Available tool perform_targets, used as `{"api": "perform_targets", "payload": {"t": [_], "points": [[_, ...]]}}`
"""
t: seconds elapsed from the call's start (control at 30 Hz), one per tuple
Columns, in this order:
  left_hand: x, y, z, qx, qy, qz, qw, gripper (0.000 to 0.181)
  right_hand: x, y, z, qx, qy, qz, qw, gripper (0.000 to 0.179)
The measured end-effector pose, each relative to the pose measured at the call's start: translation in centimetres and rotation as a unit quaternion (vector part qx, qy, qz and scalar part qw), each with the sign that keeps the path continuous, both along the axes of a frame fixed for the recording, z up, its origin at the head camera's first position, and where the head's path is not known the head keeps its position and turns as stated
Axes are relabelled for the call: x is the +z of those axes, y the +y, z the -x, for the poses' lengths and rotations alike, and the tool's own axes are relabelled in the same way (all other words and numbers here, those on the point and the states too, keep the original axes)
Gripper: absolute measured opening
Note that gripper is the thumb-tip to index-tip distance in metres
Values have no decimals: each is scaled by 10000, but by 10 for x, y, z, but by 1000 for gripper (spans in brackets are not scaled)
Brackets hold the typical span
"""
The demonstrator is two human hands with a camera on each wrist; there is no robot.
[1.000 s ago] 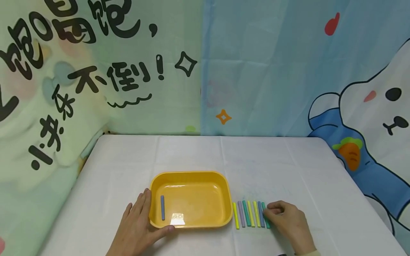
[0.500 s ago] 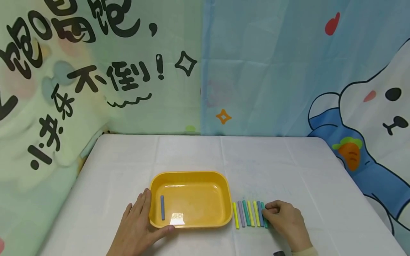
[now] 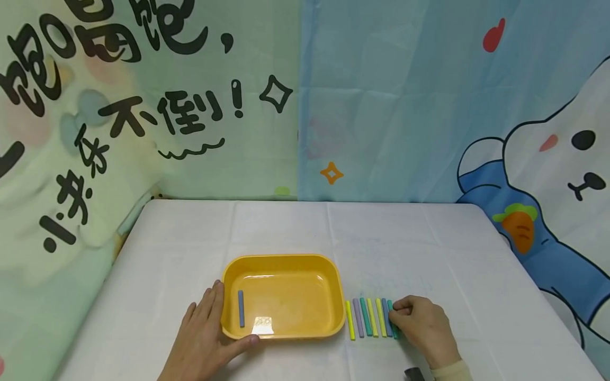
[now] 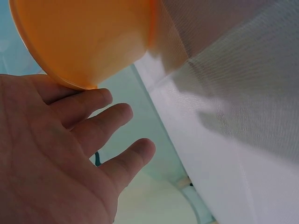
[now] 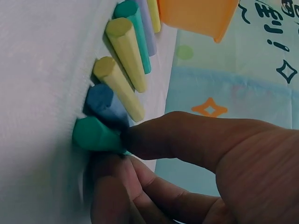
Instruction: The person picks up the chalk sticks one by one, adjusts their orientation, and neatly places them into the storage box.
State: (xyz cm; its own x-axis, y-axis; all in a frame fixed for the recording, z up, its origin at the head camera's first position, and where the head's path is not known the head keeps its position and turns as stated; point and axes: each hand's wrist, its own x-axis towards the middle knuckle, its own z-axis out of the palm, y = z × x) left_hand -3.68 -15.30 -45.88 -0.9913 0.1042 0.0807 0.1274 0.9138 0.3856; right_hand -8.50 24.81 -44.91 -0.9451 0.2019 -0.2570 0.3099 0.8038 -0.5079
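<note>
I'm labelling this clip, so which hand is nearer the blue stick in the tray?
Left. The left hand touches the tray's left rim, near the blue stick; the right hand pinches a green stick right of the tray.

At lower right, the right hand point(image 5: 229, 161) pinches a green faceted stick point(image 5: 96, 134). Blue, yellow, green and purple sticks point(image 5: 126, 51) lie above, near a smooth orange tray point(image 5: 198, 16).
</note>
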Motion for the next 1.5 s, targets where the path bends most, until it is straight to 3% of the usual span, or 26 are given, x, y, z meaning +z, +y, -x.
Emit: {"api": "perform_targets", "payload": {"t": [0.57, 0.97, 1.1, 1.27, 1.5], "points": [[-1, -1, -1, -60, 196, -41, 9998, 123, -2, 10, 2, -207, 143, 311, 9992, 38], [1, 0, -1, -19, 66, -73, 9999, 123, 1, 4, 2, -682, 254, 1146, 9907, 44], [0, 0, 0, -29, 75, -54, 10000, 123, 1, 0, 3, -687, 252, 1653, 9835, 45], [-1, -1, -1, -39, 161, -10, 9999, 123, -1, -13, 2, -666, -17, 2576, 9640, 46], [-2, 0, 0, -34, 191, 2, 9998, 123, 2, -34, 1, -698, -19, 2922, 9538, 43]]}}
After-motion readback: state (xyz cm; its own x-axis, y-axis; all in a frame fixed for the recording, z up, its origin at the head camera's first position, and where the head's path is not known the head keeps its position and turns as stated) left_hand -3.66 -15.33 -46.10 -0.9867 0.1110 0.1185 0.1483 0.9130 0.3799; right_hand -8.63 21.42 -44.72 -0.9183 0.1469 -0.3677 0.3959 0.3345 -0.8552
